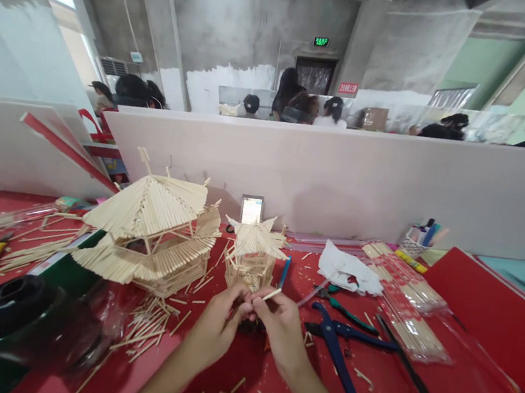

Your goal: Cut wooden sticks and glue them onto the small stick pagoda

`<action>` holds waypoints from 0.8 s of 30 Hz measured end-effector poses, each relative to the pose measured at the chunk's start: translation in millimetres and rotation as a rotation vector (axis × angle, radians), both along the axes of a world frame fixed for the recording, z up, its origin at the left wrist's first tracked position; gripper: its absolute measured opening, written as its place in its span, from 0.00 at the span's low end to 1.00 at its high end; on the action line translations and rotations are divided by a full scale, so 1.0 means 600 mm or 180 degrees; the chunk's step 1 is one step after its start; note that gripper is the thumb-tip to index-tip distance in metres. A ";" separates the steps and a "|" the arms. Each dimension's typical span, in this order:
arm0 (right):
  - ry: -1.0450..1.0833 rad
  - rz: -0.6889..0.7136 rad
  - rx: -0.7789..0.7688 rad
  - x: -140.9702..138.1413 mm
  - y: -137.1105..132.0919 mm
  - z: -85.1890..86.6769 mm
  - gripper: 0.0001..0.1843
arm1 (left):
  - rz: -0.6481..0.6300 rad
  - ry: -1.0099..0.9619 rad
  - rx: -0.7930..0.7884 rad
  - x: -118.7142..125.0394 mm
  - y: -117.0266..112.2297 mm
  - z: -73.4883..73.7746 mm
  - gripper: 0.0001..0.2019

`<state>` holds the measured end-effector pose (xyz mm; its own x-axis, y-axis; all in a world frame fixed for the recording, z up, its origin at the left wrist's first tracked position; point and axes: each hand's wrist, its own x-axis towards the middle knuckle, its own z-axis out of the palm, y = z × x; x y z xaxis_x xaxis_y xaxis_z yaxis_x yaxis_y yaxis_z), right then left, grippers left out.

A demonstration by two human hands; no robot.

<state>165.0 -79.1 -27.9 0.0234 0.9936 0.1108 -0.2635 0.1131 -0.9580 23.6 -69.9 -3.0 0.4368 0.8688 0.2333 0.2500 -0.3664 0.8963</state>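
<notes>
My left hand (221,322) and my right hand (278,323) meet just in front of a small pavilion model built of wooden sticks (253,253). Both hands are closed in a pinch. A short wooden stick (272,294) pokes up from the fingers of my right hand. The left fingertips press against the right ones; what they hold is hidden. A dark object lies under the hands, mostly covered.
A larger stick pavilion (150,234) stands to the left, with loose sticks (145,329) scattered before it. Blue-handled pliers (343,353), green snips (340,305), a white cloth (347,267) and packs of sticks (408,316) lie right. A white partition (342,174) stands behind; people sit beyond it.
</notes>
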 end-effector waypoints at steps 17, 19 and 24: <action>-0.2671 0.0758 0.0673 0.098 0.034 0.078 0.09 | -0.0407 0.1354 0.0484 -0.030 0.050 0.087 0.09; -0.2698 0.0826 0.0706 0.094 0.036 0.084 0.09 | -0.0445 0.1417 0.0489 -0.024 0.052 0.092 0.10; -0.2471 0.0679 0.0770 0.101 0.038 0.084 0.10 | -0.0097 0.1307 0.0330 -0.023 0.056 0.091 0.09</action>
<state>225.6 -56.6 22.4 -0.3331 0.9148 0.2283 0.4214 0.3611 -0.8319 10.1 -36.2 51.5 0.5368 0.8351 0.1200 0.5662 -0.4620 0.6826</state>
